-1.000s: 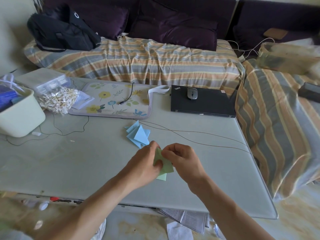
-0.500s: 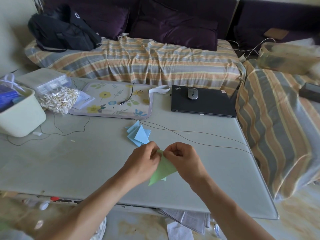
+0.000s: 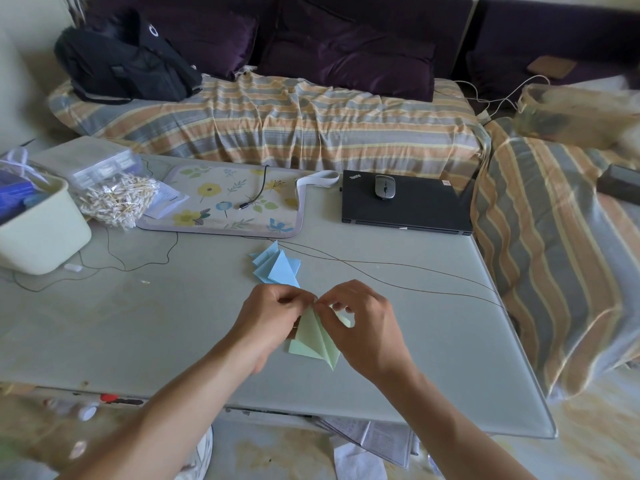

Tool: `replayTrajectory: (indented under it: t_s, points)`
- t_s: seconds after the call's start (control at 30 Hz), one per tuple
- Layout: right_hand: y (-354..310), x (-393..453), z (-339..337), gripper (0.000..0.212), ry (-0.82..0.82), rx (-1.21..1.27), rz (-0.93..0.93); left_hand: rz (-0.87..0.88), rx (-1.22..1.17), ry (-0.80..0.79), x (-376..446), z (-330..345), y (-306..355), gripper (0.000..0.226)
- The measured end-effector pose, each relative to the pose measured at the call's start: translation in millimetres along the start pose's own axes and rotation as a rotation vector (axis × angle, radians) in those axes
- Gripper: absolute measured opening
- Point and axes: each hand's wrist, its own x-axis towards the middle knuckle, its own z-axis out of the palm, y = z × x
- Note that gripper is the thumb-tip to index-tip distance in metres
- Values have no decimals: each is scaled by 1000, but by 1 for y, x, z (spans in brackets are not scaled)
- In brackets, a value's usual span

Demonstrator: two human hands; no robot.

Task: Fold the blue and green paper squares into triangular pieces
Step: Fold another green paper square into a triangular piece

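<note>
Both hands, left (image 3: 273, 315) and right (image 3: 360, 323), pinch the green paper (image 3: 317, 337) at its top corner, just above the surface (image 3: 156, 323) (partly folded). Blue triangles (image 3: 277, 266) lie finished beyond; green seems unfinished.

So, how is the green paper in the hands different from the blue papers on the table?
The green paper is pinched at its top corner by the left hand and the right hand; the blue papers lie untouched on the table. The green paper is nearer the person, while the blue papers are farther back. The green paper looks like one or two pieces, the blue papers a loose overlapping heap. Both show triangular folds.
</note>
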Motion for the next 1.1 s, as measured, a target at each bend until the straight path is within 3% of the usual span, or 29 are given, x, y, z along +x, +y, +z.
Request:
replayTrajectory:
  t_s: [0.2, 0.33, 0.47, 0.67, 1.1]
  points:
    - [1, 2, -2, 19, -60, 75, 82, 16, -26, -22, -3, 1, 4, 22]
    - [-1, 5, -8, 8, -97, 211, 346, 33, -53, -84, -6, 3, 6, 21]
    - [1, 7, -10, 12, -136, 312, 517, -7, -122, -133, -7, 3, 9, 34]
    - [-1, 8, -14, 12, -163, 494, 577, 60, -113, -161, -5, 3, 3, 10]
    - [-2, 10, -11, 16, -199, 528, 623, 167, -8, 63, -1, -1, 2, 10]
